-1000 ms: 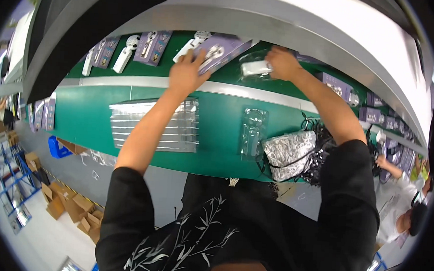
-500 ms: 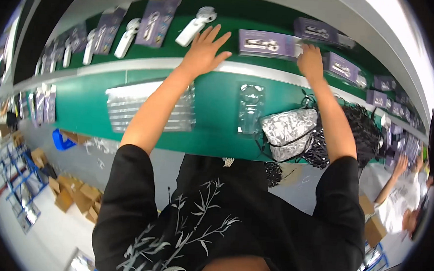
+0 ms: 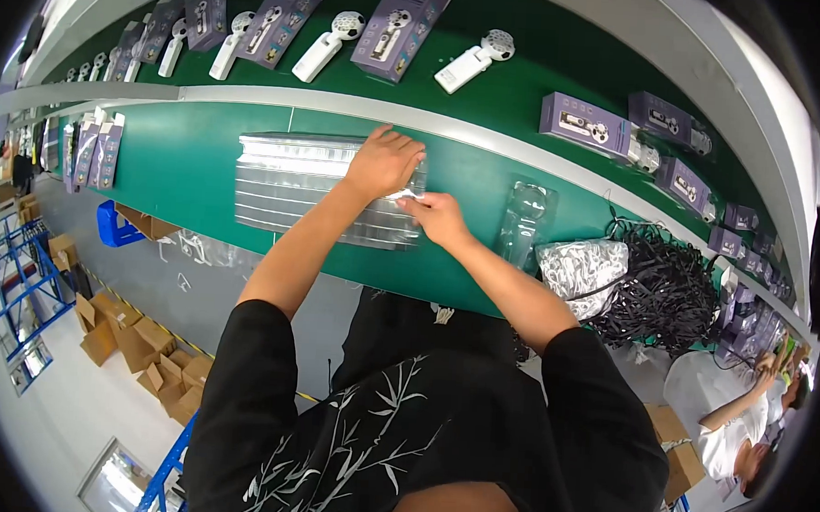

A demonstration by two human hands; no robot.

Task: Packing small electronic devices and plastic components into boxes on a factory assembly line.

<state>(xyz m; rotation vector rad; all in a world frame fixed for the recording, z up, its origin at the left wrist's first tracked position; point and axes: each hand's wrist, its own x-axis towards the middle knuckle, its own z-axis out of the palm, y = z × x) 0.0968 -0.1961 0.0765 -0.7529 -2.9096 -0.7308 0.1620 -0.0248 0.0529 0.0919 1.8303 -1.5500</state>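
- Work had shifted from far shelf [image 3: 520, 93] to clear trays [image 3: 289, 183];
- your left hand [image 3: 384, 167] lay over them, fingers extended;
- your right hand [image 3: 441, 221] curled at right; grip undeterminable.

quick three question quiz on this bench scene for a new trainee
1. Which thing are the left hand and right hand both at?
(a) a purple cardboard box
(b) the ribbed, clear plastic stack
(c) a white handheld device with a round head

2. True or false: the tangled pile of thin black strips lies to the right of the silvery white packet.

3. Fill in: the single clear plastic tray lies to the ____ of the stack.

Key: 1 b; 2 true; 3 right.
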